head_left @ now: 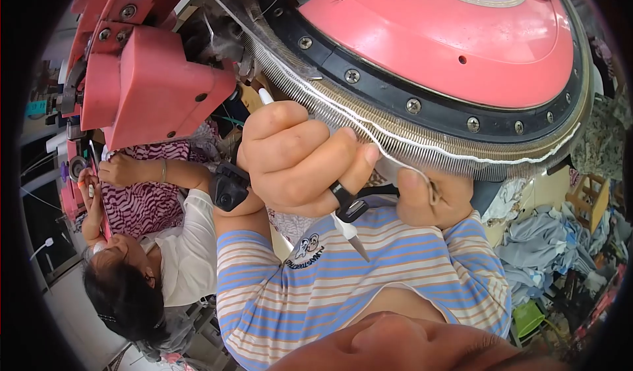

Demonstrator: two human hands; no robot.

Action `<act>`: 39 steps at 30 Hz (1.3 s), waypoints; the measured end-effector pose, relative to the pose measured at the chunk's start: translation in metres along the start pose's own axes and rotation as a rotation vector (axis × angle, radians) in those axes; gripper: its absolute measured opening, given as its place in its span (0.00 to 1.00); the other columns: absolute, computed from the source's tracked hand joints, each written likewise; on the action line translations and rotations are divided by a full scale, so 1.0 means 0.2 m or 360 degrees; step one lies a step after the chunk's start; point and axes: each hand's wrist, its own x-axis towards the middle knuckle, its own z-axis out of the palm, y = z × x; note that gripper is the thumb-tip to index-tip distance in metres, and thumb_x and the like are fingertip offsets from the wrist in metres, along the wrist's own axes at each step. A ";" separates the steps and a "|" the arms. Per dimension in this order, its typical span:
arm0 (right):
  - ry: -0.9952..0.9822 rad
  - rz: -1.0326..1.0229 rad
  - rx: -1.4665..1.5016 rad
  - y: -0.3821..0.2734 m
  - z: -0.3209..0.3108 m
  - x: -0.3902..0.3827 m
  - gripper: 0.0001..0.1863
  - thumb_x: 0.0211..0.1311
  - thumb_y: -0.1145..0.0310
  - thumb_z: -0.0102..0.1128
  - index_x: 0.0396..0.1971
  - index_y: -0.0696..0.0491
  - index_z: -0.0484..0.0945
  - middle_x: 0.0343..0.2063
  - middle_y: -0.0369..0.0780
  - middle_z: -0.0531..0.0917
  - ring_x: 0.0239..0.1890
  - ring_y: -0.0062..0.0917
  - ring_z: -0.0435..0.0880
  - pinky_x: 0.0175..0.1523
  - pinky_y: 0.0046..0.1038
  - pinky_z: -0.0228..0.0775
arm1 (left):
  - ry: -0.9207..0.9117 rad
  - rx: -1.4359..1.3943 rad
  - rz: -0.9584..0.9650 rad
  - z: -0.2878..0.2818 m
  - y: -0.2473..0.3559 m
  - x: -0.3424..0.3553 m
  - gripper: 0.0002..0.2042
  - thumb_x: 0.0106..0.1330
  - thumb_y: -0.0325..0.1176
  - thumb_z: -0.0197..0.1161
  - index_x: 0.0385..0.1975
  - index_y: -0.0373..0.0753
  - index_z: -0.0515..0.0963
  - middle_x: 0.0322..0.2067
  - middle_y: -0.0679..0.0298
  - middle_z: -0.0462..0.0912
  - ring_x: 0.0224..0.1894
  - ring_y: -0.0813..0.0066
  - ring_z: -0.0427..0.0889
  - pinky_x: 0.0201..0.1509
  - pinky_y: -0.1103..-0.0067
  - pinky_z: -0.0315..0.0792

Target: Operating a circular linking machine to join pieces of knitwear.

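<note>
My left hand is closed, just below the needle rim of a large pink round linking machine. A white stick-shaped tool passes through its fist, with a pointed grey tip at the lower end. A black ring-like band sits around a finger. My right hand is also closed, to the right and beneath the rim. A white yarn runs from the needles into its pinch. More white cord or edging lies along the needles. Part of the right fingers is hidden.
A pink machine head stands at the left, close to my left hand. Beyond it a co-worker in white handles patterned fabric. Heaped blue-grey cloth, a wooden frame and a green container are at the right.
</note>
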 end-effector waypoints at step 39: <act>0.0869 0.0390 -0.0762 0.20 -0.10 -0.48 0.14 0.55 0.75 0.50 0.42 0.61 0.69 0.42 0.43 0.73 0.41 0.25 0.73 0.45 0.24 0.65 | 0.0599 0.0326 0.0299 0.05 0.20 0.10 0.06 0.50 0.29 0.55 0.16 0.39 0.67 0.29 0.58 0.74 0.20 0.75 0.68 0.19 0.81 0.55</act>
